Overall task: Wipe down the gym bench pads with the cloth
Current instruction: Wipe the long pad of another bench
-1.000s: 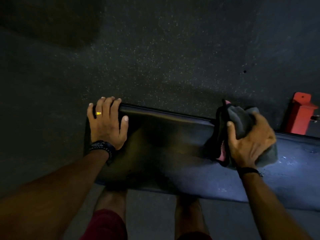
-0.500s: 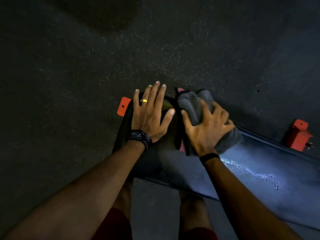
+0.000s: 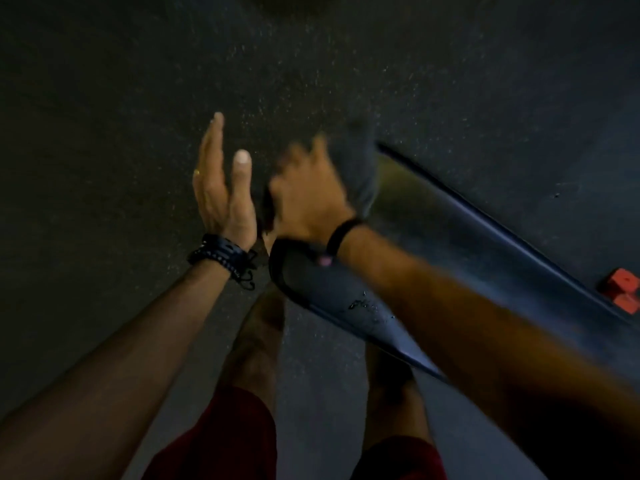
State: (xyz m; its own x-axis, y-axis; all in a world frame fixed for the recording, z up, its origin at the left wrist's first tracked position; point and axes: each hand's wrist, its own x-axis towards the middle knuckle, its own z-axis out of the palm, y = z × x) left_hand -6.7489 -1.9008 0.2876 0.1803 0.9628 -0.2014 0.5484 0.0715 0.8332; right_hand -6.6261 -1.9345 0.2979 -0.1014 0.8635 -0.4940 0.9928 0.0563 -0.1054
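left hand (image 3: 221, 199): fingers straight, released, edge-on, off the pad at its 9 o'clock end.
right hand (image 3: 308, 202): blurred, grasping grey cloth (image 3: 360, 168).
cloth: on bench pad (image 3: 450, 258), far-left end.
pad: droplets near front edge.

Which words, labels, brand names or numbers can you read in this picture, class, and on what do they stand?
None can be read.
Bench pad: no print shows.
Cloth: blurred, no label visible.
Wristband: no lettering legible.
Red bracket: no marking readable.
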